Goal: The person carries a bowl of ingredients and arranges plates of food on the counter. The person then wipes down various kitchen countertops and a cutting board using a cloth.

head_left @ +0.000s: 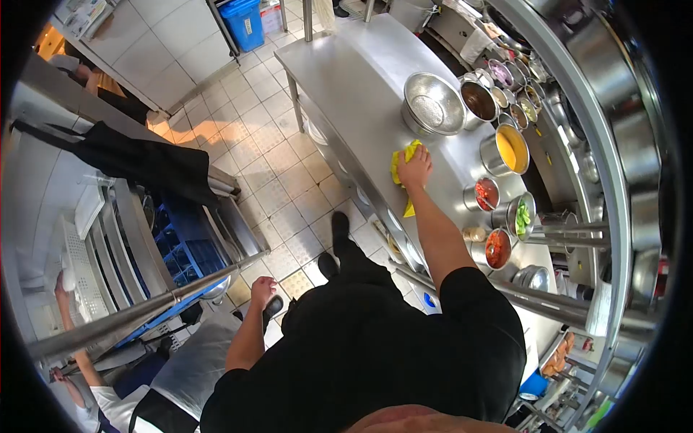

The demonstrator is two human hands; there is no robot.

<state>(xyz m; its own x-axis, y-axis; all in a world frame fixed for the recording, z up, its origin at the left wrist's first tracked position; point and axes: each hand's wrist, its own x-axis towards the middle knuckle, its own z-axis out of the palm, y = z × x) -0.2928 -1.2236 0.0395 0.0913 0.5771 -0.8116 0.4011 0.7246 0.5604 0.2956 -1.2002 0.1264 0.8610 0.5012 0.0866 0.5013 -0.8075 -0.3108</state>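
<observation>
My right hand (415, 169) presses a yellow cloth (397, 166) onto the steel table (354, 94), just below a metal colander (434, 104). Part of the cloth hangs out beneath my wrist. My left hand (264, 289) is off the table at my left side, above the tiled floor, with its fingers curled; whether it holds anything is too small to tell. To the right of my right hand stand a pot of orange-yellow liquid (511, 150) and a pan of chopped red food (486, 193).
More containers, one with green pieces (522, 216) and one with a dark sauce (478, 100), line the table's right side. A blue bin (243, 25) stands at the top. Co-workers are at the lower left and upper left, beside a rack (123, 238).
</observation>
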